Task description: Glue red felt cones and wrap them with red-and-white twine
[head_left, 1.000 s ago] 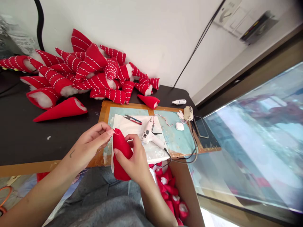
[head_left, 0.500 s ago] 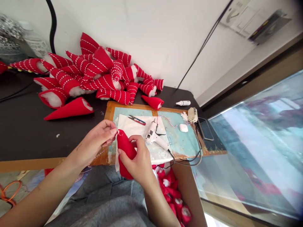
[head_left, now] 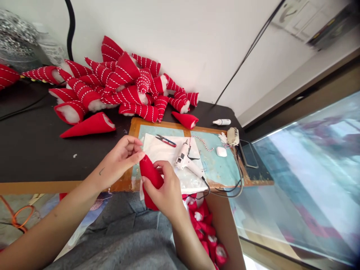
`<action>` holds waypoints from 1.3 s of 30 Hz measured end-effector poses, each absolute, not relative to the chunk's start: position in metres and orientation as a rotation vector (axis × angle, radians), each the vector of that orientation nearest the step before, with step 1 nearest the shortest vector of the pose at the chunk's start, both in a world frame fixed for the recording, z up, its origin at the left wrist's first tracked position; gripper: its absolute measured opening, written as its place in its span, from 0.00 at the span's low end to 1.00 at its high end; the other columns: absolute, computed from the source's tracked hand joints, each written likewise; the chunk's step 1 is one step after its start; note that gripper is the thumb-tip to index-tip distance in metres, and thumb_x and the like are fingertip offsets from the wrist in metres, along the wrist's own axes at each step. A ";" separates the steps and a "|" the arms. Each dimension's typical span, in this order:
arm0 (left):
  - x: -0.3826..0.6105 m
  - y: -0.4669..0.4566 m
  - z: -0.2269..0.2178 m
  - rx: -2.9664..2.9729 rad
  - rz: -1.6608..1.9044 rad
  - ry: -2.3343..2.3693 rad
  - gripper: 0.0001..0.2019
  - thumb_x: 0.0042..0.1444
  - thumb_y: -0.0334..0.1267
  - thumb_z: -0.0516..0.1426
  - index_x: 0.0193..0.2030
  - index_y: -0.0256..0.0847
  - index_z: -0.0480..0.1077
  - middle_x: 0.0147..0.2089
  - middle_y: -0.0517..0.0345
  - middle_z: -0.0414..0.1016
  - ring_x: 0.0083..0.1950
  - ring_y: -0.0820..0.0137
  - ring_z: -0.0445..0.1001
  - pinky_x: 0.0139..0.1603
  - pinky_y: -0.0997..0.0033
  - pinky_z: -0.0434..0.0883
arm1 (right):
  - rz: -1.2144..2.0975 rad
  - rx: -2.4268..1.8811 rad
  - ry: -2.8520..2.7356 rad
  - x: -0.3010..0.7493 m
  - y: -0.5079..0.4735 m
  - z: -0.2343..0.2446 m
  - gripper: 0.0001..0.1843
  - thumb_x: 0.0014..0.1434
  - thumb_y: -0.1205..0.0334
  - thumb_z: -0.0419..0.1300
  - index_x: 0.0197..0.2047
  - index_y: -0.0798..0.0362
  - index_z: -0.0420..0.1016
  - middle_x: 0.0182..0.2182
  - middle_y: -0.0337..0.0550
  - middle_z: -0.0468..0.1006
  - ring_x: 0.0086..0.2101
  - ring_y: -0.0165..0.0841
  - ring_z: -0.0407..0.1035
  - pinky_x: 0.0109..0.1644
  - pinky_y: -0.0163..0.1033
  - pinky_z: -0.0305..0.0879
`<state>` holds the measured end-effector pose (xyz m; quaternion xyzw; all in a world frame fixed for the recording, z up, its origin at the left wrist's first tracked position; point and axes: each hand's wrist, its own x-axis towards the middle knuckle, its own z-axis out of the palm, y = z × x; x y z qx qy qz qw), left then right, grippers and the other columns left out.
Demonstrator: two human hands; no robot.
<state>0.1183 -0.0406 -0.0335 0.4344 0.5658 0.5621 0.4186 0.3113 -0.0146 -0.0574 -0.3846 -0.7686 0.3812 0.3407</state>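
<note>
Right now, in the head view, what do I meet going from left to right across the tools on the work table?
Thread snips → hot glue gun → small white rounded object → smartphone

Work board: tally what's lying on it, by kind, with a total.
White sheet: 1
Thread snips: 1
Hot glue gun: 1
Red-and-white twine: 1
White rounded block: 1
Cream plug unit: 1
Small white scrap: 1
Total: 7

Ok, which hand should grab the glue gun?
Probably your right hand. It's right beside the glue gun, though it's holding the red cone. Your left hand is farther away, past the cone.
</note>
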 end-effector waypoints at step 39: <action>0.115 -0.053 -0.046 1.064 1.299 1.361 0.37 0.51 0.43 0.75 0.66 0.51 0.70 0.38 0.64 0.75 0.39 0.67 0.77 0.41 0.70 0.76 | 1.306 -0.920 -1.966 0.319 -0.003 -0.053 0.16 0.73 0.51 0.59 0.57 0.49 0.79 0.51 0.46 0.86 0.50 0.41 0.80 0.56 0.44 0.73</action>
